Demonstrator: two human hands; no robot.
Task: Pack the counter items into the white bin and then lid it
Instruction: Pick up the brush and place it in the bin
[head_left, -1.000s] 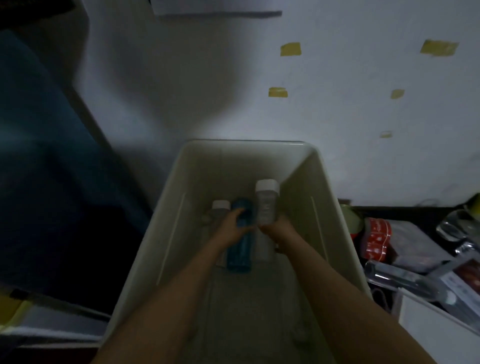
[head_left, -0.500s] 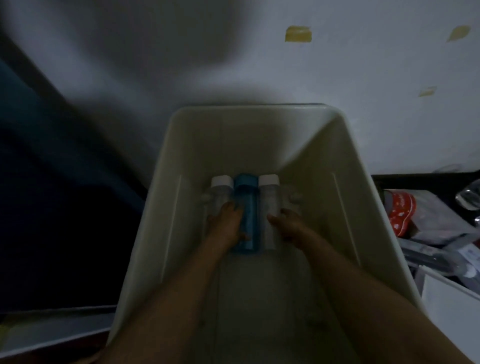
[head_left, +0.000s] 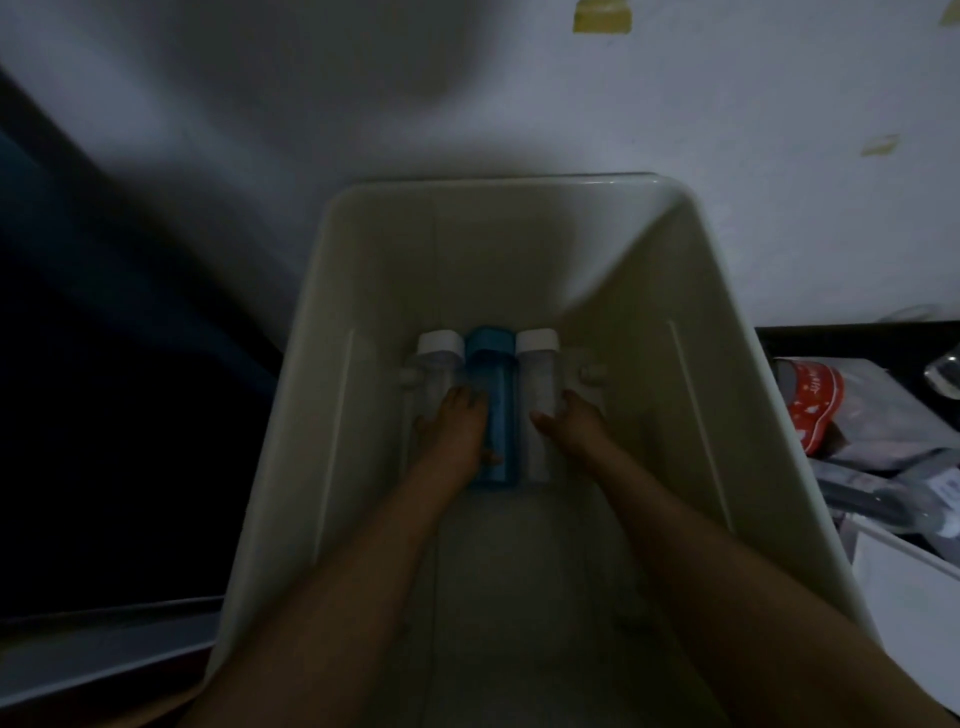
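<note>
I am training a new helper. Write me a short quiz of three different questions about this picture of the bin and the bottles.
1. True or false: the blue bottle lies between the two white-capped bottles.
2. Multiple choice: where are the bottles in the white bin? A) on its floor at the far end; B) standing on its rim; C) outside it, on the counter.
3. Fill in: the left hand rests on the left white-capped bottle and the ____ bottle.

Key: 1 true. 2 A. 3 blue. Note: the right hand is at the right white-capped bottle; the dim picture does not show whether it grips it.
</note>
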